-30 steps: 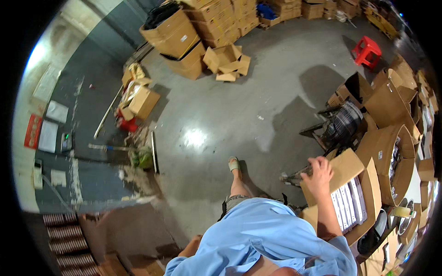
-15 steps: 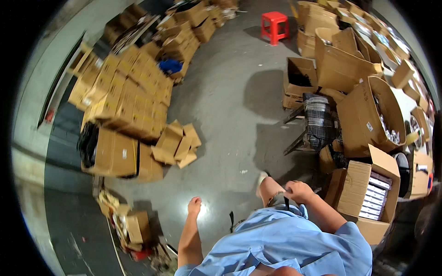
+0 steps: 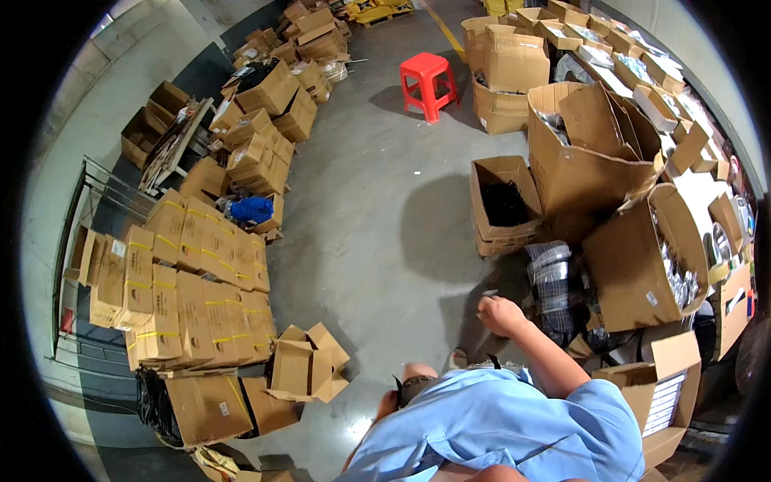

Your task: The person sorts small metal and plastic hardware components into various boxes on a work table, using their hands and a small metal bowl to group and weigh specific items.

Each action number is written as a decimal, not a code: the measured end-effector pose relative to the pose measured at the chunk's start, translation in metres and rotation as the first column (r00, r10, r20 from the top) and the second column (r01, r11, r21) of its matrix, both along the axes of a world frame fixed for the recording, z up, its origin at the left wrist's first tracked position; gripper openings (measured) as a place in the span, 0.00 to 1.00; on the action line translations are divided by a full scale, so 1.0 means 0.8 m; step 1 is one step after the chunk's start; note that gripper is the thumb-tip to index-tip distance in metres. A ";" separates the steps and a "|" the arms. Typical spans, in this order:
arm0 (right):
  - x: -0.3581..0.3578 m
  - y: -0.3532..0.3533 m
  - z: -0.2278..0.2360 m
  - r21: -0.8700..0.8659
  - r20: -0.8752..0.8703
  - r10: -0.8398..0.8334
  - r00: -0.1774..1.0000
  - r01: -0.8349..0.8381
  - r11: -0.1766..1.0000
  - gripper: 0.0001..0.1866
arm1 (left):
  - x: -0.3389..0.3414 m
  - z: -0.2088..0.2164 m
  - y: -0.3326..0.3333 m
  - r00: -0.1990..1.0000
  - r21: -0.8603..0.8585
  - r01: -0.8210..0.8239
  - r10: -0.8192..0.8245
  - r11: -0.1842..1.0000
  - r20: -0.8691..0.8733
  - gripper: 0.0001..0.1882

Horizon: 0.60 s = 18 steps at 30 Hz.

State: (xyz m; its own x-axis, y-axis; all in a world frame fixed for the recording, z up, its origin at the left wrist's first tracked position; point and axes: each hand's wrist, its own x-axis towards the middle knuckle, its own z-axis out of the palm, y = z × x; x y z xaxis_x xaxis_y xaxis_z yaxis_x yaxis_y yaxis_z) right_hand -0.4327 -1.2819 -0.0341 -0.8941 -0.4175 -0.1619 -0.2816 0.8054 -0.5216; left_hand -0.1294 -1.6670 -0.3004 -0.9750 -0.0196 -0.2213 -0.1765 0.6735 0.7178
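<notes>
My right hand (image 3: 503, 315) is held out in front of me, its fingers curled closed. A small greyish thing (image 3: 488, 294) shows at the fingertips, too small to name. Just to the right of this hand stands a seat wrapped in black and clear plastic film (image 3: 552, 281). My left hand (image 3: 387, 404) hangs low by my left thigh, partly hidden by my blue shirt (image 3: 474, 418), so its fingers cannot be made out. An open empty carton (image 3: 309, 365) lies on the floor to the left of that hand.
A red plastic stool (image 3: 428, 84) stands ahead on the grey floor. Strapped cartons (image 3: 193, 313) are stacked at left. Along the right are an open carton with black items (image 3: 504, 205), larger cartons (image 3: 586, 153) and a carton of white boxes (image 3: 666, 394).
I have moved forward along the aisle, so the stool and cartons come nearer. My right hand has swung forward from my hip; my left hand has dropped back beside my thigh.
</notes>
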 end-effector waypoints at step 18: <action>-0.437 -0.001 -0.025 0.230 0.249 -0.359 0.899 0.305 0.924 0.17 | -0.974 0.603 0.036 0.823 0.551 0.523 -0.217 0.650 -0.524 0.19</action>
